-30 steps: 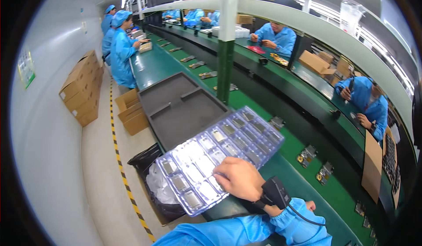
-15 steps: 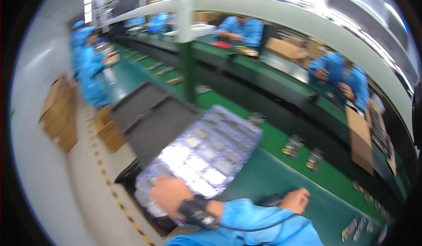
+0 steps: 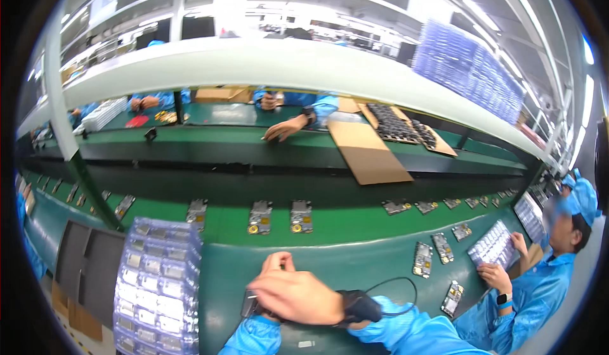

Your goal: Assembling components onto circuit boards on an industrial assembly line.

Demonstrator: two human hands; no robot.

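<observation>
My right hand (image 3: 301,296), with a black band on its wrist, crosses in front of my left hand (image 3: 277,262). The right fingers are bent together above a dark thing with a pale edge (image 3: 250,304) by my left wrist; what they pinch is hidden. My left fingers curl inward behind the right hand, and their contents do not show. To the left stands a stack of clear plastic blister trays (image 3: 158,285), with flat greyish pieces in the pockets. A small pale strip (image 3: 306,343) lies on the green bench (image 3: 355,266) near me.
Circuit boards (image 3: 301,217) lie spaced along the green belt (image 3: 342,225) ahead; several more (image 3: 423,260) lie on the bench at right. A co-worker (image 3: 545,279) there holds a clear tray (image 3: 493,246). A dark grey tray (image 3: 95,266) stands left. Cardboard (image 3: 368,152) overhangs the far ledge.
The view has swung to the right. My right hand has left the blister tray and come over in front of my left hand. The co-worker at right has come into view.
</observation>
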